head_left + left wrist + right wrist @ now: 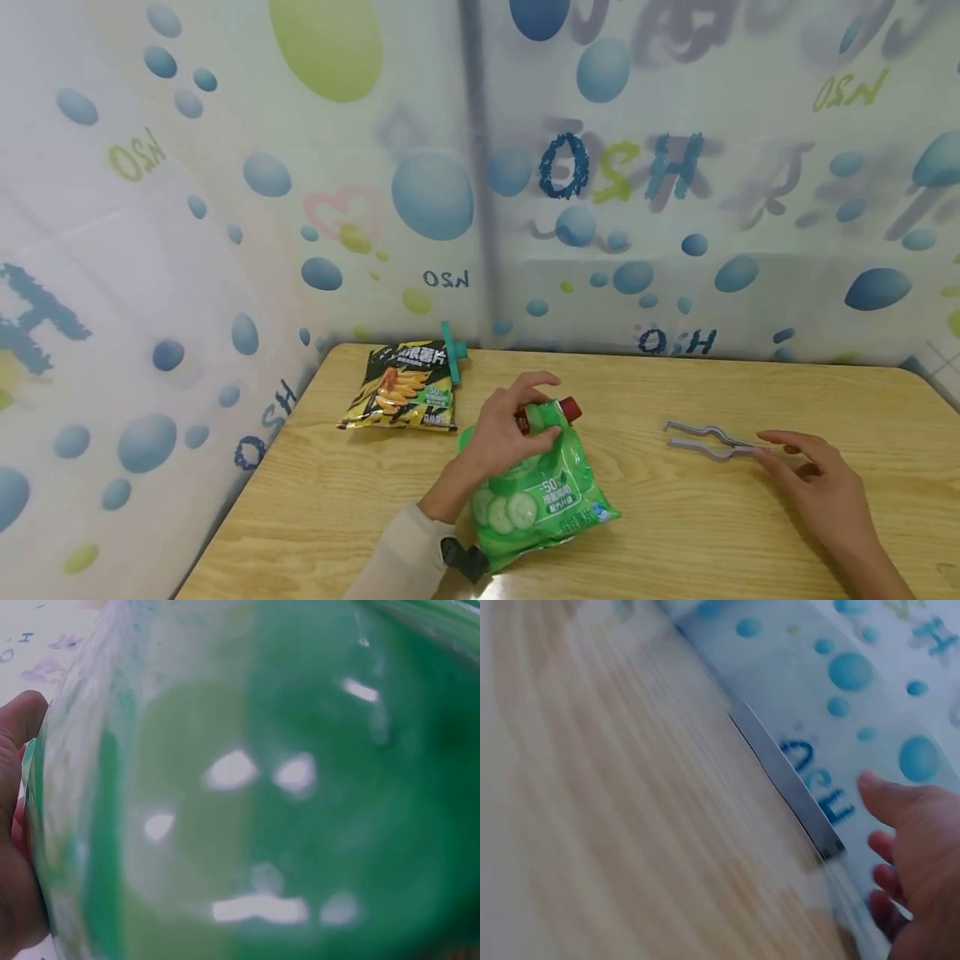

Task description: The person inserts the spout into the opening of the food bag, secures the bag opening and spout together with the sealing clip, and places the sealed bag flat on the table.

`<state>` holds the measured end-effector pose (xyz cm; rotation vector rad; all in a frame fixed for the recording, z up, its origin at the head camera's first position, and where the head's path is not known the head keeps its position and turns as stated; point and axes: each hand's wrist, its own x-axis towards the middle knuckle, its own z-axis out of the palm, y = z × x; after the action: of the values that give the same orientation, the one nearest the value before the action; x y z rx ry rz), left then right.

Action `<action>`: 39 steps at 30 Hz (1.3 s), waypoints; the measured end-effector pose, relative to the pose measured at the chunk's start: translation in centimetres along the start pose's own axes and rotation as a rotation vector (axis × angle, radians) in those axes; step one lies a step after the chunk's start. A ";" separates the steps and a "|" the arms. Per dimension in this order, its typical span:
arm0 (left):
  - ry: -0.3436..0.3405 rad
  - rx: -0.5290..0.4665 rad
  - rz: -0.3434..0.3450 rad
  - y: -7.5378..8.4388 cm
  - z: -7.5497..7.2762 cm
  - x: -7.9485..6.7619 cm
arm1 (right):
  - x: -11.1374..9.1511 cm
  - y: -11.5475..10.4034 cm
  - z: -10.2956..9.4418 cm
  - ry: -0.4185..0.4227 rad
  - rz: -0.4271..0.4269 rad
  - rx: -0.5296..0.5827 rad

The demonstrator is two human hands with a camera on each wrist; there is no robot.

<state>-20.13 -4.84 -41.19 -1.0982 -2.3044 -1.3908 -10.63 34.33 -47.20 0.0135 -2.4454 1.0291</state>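
Note:
My left hand (502, 429) grips a green snack bag (555, 492) with cucumber slices printed on it by its upper end, thumb in front. A red piece (570, 408), perhaps a clip, sticks out beside the fingers; the rest of it is covered. In the left wrist view the shiny bag (247, 795) fills nearly everything. On the right, my right hand (821, 479) has thumb and forefinger apart around the joined end of slim grey tongs (708, 443). A grey strip (791, 784) appears in the right wrist view, with fingers (900, 802) apart from it.
A black and yellow chip bag (405, 387) lies at the back left, a teal clip (453, 354) along its right edge. Bubble-printed curtains (510, 208) hang behind and left of the wooden table (637, 542).

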 end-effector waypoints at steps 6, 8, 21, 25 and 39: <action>-0.012 0.004 -0.009 0.0 -0.1 0.0 | 0.5 1.9 -0.8 -0.059 -0.089 -0.038; -0.015 0.004 -0.012 0.0 -0.2 0.0 | 0.7 2.1 -0.8 -0.078 -0.070 -0.064; -0.025 -0.016 -0.015 -0.1 0.2 -0.3 | 0.7 2.3 -0.7 -0.085 0.008 -0.184; -0.023 -0.013 -0.002 -0.1 0.3 -0.2 | 0.7 2.3 -0.5 -0.080 0.027 -0.181; -0.021 -0.023 -0.011 -0.1 0.1 -0.1 | 0.7 1.8 -0.3 -0.105 0.089 -0.178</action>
<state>-20.09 -4.79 -41.34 -1.1137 -2.3179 -1.4196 -11.47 35.95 -47.93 -0.1029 -2.6459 0.8638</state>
